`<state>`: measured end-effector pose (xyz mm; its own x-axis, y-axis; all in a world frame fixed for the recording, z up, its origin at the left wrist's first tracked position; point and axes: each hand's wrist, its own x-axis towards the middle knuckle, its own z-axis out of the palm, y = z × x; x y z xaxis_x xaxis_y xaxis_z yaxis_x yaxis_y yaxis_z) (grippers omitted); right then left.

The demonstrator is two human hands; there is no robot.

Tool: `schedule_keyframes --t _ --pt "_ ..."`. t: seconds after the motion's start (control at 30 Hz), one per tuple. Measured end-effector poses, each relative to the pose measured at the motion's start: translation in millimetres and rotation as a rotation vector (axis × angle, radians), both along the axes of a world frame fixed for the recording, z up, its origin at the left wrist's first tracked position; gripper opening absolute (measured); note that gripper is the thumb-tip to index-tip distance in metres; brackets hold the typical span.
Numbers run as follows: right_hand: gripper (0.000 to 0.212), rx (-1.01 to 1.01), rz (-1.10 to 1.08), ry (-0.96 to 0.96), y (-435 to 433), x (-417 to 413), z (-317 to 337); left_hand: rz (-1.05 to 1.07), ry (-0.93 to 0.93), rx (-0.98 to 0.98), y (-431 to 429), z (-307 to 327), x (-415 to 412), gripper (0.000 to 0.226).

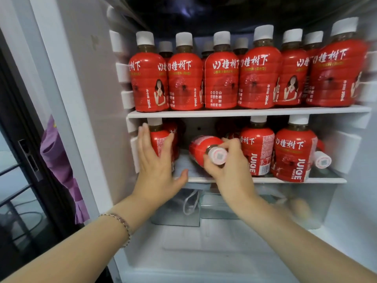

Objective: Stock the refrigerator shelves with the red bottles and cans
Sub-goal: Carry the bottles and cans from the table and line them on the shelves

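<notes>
Several red juice bottles with white caps fill the upper shelf (244, 112) of the open refrigerator. On the lower shelf (285, 180), my right hand (226, 166) grips a red bottle (201, 148) near its neck; the bottle lies tilted with its cap pointing toward me. My left hand (157, 158) rests with straight fingers against an upright bottle (161, 139) at the shelf's left end. Two more upright bottles (258, 148) (291, 154) stand to the right, and another lies on its side (322, 160) at the far right.
A clear drawer (224, 205) sits under the lower shelf, above the white refrigerator floor (204, 252). The refrigerator's left wall (91, 99) has shelf rails. A purple cloth (59, 160) hangs outside on the left, beside a dark door frame.
</notes>
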<state>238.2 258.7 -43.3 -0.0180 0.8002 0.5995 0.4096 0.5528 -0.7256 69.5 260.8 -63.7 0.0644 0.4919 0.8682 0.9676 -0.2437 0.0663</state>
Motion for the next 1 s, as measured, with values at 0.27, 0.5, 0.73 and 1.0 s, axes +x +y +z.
schedule_keyframes --t 0.27,0.5,0.73,1.0 --pt "0.028 0.044 0.063 0.302 -30 1 5 -0.288 -0.258 -0.368 -54 33 35 0.078" --pt "0.04 -0.177 0.075 -0.325 50 -20 -2 -0.172 -0.873 -0.362 -58 15 14 0.062" --pt "0.053 -0.4 0.313 -0.595 116 -69 10 -0.099 -1.033 -0.284 -59 17 12 0.065" --pt "0.058 -0.465 0.377 -0.648 138 -73 12 -0.075 -1.041 -0.276 -54 17 11 0.072"
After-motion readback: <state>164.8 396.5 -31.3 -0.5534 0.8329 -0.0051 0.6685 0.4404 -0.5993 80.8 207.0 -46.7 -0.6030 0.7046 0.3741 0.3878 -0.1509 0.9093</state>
